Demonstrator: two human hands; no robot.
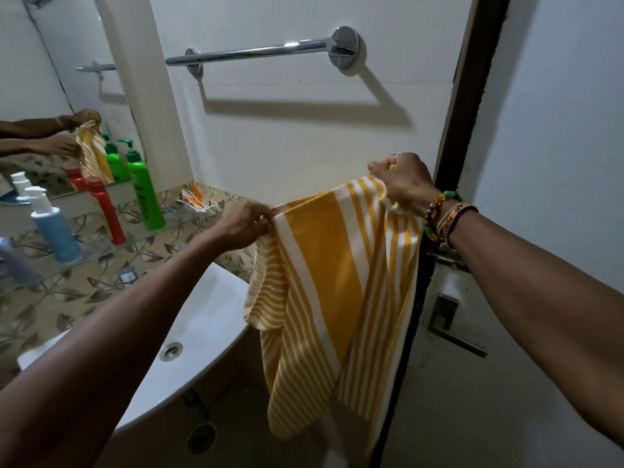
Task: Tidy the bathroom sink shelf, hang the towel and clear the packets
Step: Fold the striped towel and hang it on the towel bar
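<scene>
The wall first: pale tile, and on it the chrome towel bar [263, 50], running left to right, bare, mounted well above both hands. That is the relation everything turns on: the bar sits up and slightly left of the towel [324, 265], and its long axis lies close to the line of the towel's stretched top edge, which rises a little toward the right.

The yellow-and-white striped towel hangs in front of the wall, held up by its top edge, its body drooping down past the rim of the white sink [202, 319]. The right hand [401, 179] pinches the higher corner, closer beneath the bar's right mount; the left hand [248, 224] grips the lower corner, bunched in its fingers. Both hands are clenched on cloth, nothing else.

My read: a lift up and over is what is called for, right hand leading, since it has less height to gain.

Left now, the glass shelf [101, 248]: 3 bottles upright on it, green [145, 194], red [104, 211], blue [54, 228]. Smallest of all, the orange packets [197, 199] lie at the shelf's far end, untouched, well apart from either hand.
</scene>
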